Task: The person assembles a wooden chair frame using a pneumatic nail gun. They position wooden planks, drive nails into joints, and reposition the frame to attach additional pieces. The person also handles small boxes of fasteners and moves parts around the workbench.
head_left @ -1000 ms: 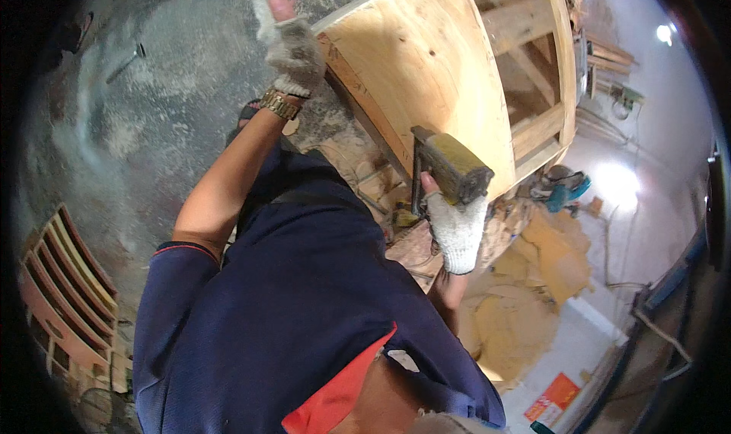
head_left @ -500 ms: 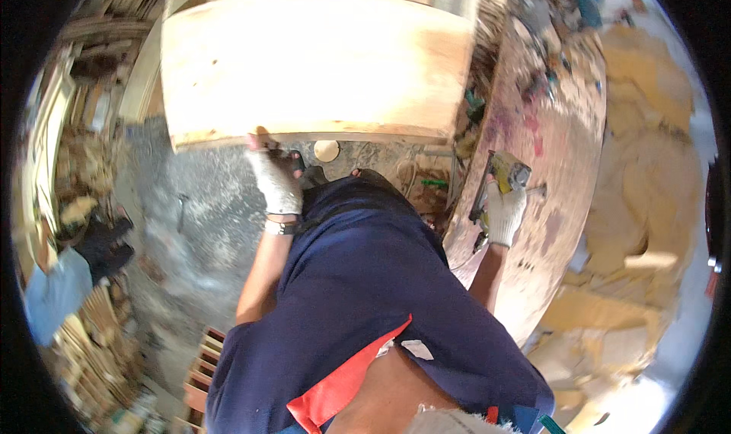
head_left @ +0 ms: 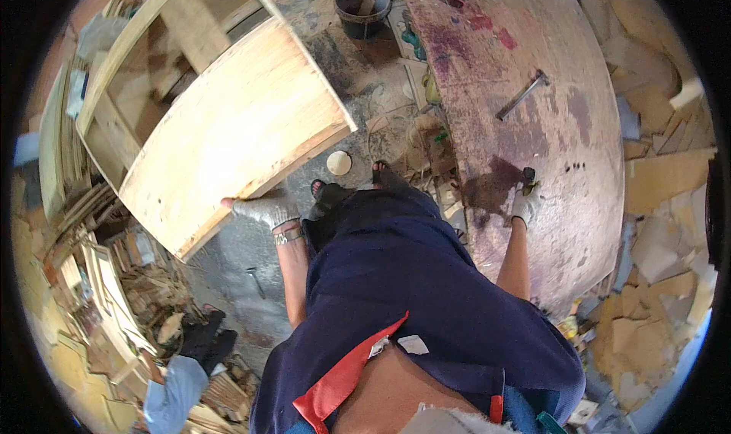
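Note:
A large curved wooden frame (head_left: 194, 15) carries a pale plywood panel (head_left: 244, 122) at the upper left. My left hand (head_left: 263, 209), in a whitish glove with bare fingertips, grips the panel's near edge; its lower fingers are hidden. On the right, my gloved right hand (head_left: 527, 205) is closed at the stained work surface (head_left: 563, 236). It holds a small-looking dark and yellow-green nail gun (head_left: 529, 178), seen end-on and mostly covered by the hand. Beyond it a hammer (head_left: 524, 95) lies on the same board.
A black bucket (head_left: 363, 9) stands on the floor at the back, and a pale round disc (head_left: 339, 163) lies by my feet. Another hammer-like tool (head_left: 254, 282) is on the grey floor. Wood scraps flank both sides. Another person's blue sleeve (head_left: 175, 396) shows at the lower left.
My view has turned right, so the frame and panel now appear slanted at the left. My left hand stays on the panel edge. The nail gun is less visible in my right hand.

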Demonstrator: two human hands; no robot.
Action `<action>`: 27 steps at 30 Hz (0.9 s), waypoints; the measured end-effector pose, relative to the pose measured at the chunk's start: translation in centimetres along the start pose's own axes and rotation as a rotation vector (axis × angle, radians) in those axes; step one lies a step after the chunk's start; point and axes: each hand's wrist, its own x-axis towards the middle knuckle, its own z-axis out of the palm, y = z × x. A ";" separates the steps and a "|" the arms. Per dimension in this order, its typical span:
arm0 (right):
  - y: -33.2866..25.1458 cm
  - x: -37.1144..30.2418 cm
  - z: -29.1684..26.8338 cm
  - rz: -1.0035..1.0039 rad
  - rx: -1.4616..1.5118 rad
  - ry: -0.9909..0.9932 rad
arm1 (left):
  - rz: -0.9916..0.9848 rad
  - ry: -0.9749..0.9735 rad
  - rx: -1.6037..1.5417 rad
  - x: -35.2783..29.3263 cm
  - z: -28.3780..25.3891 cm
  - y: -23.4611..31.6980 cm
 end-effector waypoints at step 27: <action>-25.4 -7.5 -1.9 -0.839 -0.090 -0.228 | -0.026 0.323 0.462 6.5 -12.7 17.1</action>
